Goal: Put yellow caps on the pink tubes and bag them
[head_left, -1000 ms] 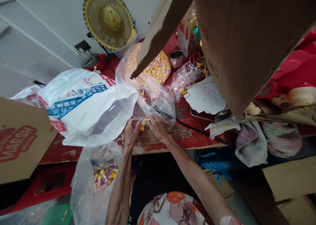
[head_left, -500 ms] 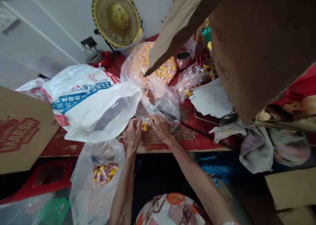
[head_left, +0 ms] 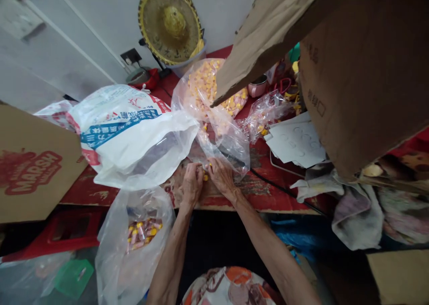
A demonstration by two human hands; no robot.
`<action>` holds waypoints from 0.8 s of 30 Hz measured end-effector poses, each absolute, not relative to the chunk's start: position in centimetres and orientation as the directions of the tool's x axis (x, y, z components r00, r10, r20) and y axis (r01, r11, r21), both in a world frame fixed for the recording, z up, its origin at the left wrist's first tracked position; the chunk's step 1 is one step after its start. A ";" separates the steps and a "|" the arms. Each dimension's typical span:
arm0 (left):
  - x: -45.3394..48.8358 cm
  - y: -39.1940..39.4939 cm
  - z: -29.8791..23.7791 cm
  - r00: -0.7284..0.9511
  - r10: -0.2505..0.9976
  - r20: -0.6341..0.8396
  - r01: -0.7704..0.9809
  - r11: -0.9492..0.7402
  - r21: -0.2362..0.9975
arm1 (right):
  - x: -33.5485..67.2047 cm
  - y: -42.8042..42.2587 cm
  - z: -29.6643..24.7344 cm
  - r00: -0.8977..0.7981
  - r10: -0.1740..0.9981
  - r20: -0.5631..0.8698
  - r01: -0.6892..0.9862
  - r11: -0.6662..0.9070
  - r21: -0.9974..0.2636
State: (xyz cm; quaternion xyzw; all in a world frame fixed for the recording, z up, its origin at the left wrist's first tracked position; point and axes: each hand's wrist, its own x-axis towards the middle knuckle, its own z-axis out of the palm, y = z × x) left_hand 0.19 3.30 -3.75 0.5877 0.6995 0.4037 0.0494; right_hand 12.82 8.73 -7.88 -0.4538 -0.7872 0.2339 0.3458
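My left hand (head_left: 191, 185) and my right hand (head_left: 221, 177) meet at the near edge of the red table (head_left: 268, 193), fingers curled around small yellow-capped pieces (head_left: 205, 177) held between them. Just behind the hands lies the open mouth of a clear plastic bag (head_left: 217, 131) filled with yellow and pink pieces. A big white printed sack (head_left: 127, 131) lies to the left of my left hand. Below the table edge hangs another clear bag (head_left: 134, 242) with several pink and yellow pieces in it.
A large cardboard box (head_left: 351, 59) overhangs the table at the right. White paper sheets (head_left: 295, 142), a black cable (head_left: 275, 186), a pink cup (head_left: 257, 86) and cloths (head_left: 355, 211) lie at the right. A printed carton (head_left: 30, 166) stands left, a straw hat (head_left: 169, 23) on the wall.
The view has shifted, so everything sits further right and lower. My hands have closed in together on the yellow-capped pieces at the table edge.
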 end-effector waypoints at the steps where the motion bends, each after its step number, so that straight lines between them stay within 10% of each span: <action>1: 0.3 3.4 -4.0 -0.272 0.871 0.409 0.792 -0.039 0.609 | 12.8 8.7 -7.9 -0.362 0.874 0.326 0.554 0.482 -0.679; 18: -0.1 2.7 -3.5 -0.390 0.893 0.225 0.681 0.116 0.723 | 13.0 8.6 -7.3 -0.311 0.873 0.376 0.543 0.488 -0.684; 24: 0.1 2.4 -3.8 -0.240 0.875 0.421 0.902 0.041 0.430 | 12.9 8.9 -8.1 -0.315 0.878 0.360 0.565 0.478 -0.672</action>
